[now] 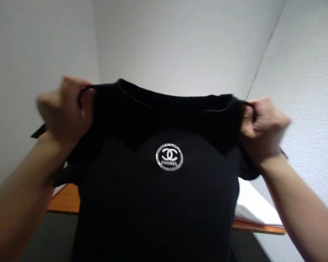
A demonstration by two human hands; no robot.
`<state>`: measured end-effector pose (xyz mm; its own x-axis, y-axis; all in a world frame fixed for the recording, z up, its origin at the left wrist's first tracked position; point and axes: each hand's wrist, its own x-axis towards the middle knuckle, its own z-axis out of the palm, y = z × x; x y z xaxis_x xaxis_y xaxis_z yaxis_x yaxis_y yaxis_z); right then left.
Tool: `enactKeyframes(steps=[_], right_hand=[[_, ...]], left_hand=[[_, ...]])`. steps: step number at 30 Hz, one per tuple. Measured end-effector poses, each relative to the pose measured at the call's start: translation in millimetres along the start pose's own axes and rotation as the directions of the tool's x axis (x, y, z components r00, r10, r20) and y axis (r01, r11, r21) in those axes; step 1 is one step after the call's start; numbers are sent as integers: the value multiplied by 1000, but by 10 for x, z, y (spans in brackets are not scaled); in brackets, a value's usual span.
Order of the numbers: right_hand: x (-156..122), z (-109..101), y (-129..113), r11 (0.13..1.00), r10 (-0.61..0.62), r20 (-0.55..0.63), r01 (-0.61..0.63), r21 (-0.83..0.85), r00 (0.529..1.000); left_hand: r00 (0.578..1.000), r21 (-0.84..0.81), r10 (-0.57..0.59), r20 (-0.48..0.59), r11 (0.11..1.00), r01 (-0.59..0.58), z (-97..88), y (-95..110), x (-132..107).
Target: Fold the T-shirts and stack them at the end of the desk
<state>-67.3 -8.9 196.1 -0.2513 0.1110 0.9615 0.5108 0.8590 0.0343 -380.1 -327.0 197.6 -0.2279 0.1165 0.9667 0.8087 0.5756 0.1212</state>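
A black T-shirt [158, 203] hangs upright in front of me, its front towards me and its neckline at the top. On the chest is a round badge [169, 157] with a silvery rim, a white logo and the letters CHANEL. My left hand [67, 105] is closed on the shoulder at the left, the cloth pinched between thumb and fingers. At the opposite shoulder, my right hand [264, 127] grips the fabric the same way. Both hands are slightly blurred. The lower part of the shirt runs out of view at the bottom.
Behind the shirt is an orange-brown wooden tabletop [64, 200], mostly hidden by the cloth. White material [257, 205] lies on it at the right. Pale walls [164, 43] meet in corners behind and at both sides.
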Motion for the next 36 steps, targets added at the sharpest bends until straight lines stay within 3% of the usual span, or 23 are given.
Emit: enactKeyframes(steps=[2,4,6,8,11,14,17,19,21,24,29,31,34,36], right_hand=[[110,494,22,1000,18,233,-18,-2,972],[103,990,69,999,-39,349,27,39,936],[-85,1363,107,997,-71,420,53,53,905],[-465,1575,123,995,-101,512,74,74,853],[-1246,1698,130,980,-190,760,77,182,622],[-1903,1778,188,980,-172,886,-14,197,432],[-2166,1924,322,988,-100,945,-83,132,312],[-2157,2060,421,992,-36,965,-107,66,261],[-2091,2205,502,993,20,976,-118,6,217],[-2011,2397,573,991,76,980,-125,-54,182],[-1967,2582,601,984,134,972,-144,-107,191],[-1933,2591,592,985,139,969,-131,-114,203],[-1877,2514,536,989,133,965,-100,-113,226],[-1876,2407,460,995,90,956,-67,-74,279]], left_hand=[[967,195,65,248,974,-115,304,245,106],[875,243,44,483,953,-183,665,486,67],[793,238,10,609,952,-194,979,667,-177],[726,231,-33,687,957,-175,1196,751,-620],[574,211,-111,811,971,-111,1367,672,-1438],[429,267,-233,873,964,-19,1468,441,-2038],[298,303,-300,906,952,38,1635,213,-2243],[244,297,-300,922,954,51,1799,109,-2240],[223,285,-289,931,957,50,1978,50,-2204],[232,274,-275,933,961,35,2221,32,-2160],[273,283,-268,924,959,-15,2453,91,-2065],[303,296,-270,914,954,-44,2454,163,-1996],[394,290,-230,890,952,-101,2327,383,-1917],[441,246,-163,882,960,-137,2173,593,-1933]])
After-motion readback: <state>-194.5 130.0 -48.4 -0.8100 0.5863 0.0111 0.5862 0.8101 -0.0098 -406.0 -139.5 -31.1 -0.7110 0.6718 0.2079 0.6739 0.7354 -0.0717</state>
